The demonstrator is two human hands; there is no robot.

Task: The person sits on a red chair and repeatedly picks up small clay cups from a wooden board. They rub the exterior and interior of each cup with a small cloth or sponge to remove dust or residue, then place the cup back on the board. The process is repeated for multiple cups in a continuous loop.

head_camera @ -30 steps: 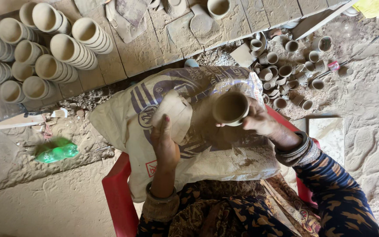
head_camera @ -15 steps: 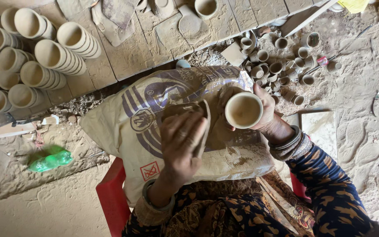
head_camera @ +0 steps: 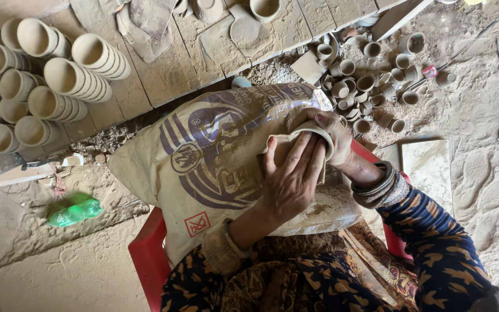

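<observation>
My right hand (head_camera: 335, 132) grips a small clay cup (head_camera: 320, 129), of which only the pale rim shows. My left hand (head_camera: 293, 178) lies flat over the cup's mouth and presses a thin beige cloth or pad (head_camera: 278, 151) against it. Both hands rest over a large tan printed sack (head_camera: 215, 156) spread across my lap. The cup's body is hidden by my fingers.
Rows of stacked clay cups (head_camera: 59, 75) lie on a wooden platform (head_camera: 163, 69) at the upper left. Several small clay cups (head_camera: 365, 81) are scattered on the dusty ground upper right. A green plastic wrapper (head_camera: 75, 210) lies left. A red chair edge (head_camera: 145, 260) shows below.
My left hand with the cloth moved right onto the cup's mouth, covering it. The cup's open interior, visible before, is now hidden.
</observation>
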